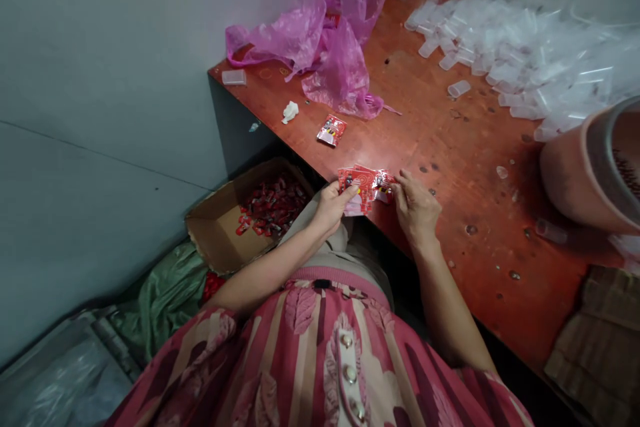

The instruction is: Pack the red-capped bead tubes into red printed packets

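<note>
Fanned out at the table's front edge are several red printed packets (356,195), pinched between the thumb and fingers of my left hand (332,207). My right hand (416,207) is at the right side of the fan, its thumb and fingers closed at the edge of a shiny red packet (383,188). This shiny packet lies against the fanned ones. Another red packet (331,130) rests flat on the orange-red table (425,127), beyond my hands.
Pink plastic bag (340,60) at the table's far left; heap of clear plastic cases (530,60) at the back right. A pink bucket (580,160) stands at right. Below the left edge, a cardboard box (215,233) holds small red packets.
</note>
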A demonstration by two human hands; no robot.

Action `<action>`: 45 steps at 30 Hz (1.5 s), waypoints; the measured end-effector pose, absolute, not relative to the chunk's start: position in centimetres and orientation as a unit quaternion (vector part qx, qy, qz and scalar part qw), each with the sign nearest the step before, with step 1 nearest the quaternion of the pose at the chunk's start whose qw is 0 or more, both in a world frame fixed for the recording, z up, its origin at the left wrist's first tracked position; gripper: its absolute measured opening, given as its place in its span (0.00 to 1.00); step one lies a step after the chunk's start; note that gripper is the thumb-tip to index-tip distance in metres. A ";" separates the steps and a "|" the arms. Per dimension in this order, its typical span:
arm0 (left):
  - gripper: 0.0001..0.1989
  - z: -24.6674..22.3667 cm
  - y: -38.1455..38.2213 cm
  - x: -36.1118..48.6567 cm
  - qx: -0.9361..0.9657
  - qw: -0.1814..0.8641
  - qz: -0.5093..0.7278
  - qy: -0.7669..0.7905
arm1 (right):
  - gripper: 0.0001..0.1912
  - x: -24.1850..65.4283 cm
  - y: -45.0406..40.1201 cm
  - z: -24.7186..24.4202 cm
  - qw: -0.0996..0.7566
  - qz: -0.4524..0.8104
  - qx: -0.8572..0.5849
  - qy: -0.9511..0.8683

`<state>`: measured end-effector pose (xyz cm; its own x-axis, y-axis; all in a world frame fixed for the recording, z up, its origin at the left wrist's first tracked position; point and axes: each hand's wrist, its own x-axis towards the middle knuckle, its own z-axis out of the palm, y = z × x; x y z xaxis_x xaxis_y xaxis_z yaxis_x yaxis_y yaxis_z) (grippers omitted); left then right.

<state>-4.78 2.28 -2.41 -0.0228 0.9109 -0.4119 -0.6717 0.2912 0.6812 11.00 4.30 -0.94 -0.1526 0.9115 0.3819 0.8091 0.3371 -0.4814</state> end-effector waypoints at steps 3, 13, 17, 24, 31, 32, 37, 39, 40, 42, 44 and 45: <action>0.17 -2.5 2.3 -5.0 0.132 0.671 0.587 0.433 | 0.15 11.9 4.6 -2.1 0.224 0.039 -0.604 -0.764; 0.16 -2.2 2.1 -5.0 0.115 0.660 0.597 0.442 | 0.13 11.4 4.6 -4.1 0.224 -0.023 -0.595 -0.771; 0.16 -2.3 2.1 -5.1 0.111 0.655 0.606 0.438 | 0.13 11.9 4.3 -2.9 0.286 0.001 -0.606 -0.742; 0.20 -1.8 2.3 -4.8 0.108 0.685 0.592 0.409 | 0.10 11.0 3.5 0.4 0.371 0.081 -0.529 -0.759; 0.21 -1.8 2.5 -4.8 0.086 0.681 0.598 0.415 | 0.11 10.4 3.9 0.2 0.385 0.153 -0.559 -0.718; 0.21 -1.9 2.6 -4.8 0.086 0.681 0.596 0.416 | 0.11 10.4 3.9 0.2 0.395 0.173 -0.562 -0.706; 0.20 -1.7 2.6 -4.4 0.102 0.706 0.589 0.381 | 0.10 10.2 3.7 0.8 0.422 0.243 -0.538 -0.688; 0.19 -1.5 2.5 -4.3 0.101 0.709 0.591 0.370 | 0.10 10.1 3.7 0.9 0.419 0.233 -0.524 -0.704; 0.19 -1.4 2.5 -4.3 0.100 0.710 0.593 0.367 | 0.09 10.1 3.8 0.8 0.418 0.220 -0.515 -0.716; 0.19 -1.2 2.5 -4.3 0.104 0.709 0.598 0.359 | 0.09 10.1 3.9 0.6 0.414 0.188 -0.492 -0.743; 0.19 -1.2 2.4 -4.4 0.111 0.709 0.600 0.353 | 0.08 10.1 4.0 0.3 0.403 0.165 -0.476 -0.764; 0.19 -1.2 2.4 -4.4 0.116 0.709 0.600 0.353 | 0.08 10.1 4.0 0.2 0.396 0.161 -0.474 -0.770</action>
<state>-4.39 2.35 -1.24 0.0316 0.9320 -0.3610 -0.7689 0.2535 0.5870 10.11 4.04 0.17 -0.2371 0.8574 0.4568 0.6019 0.4987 -0.6236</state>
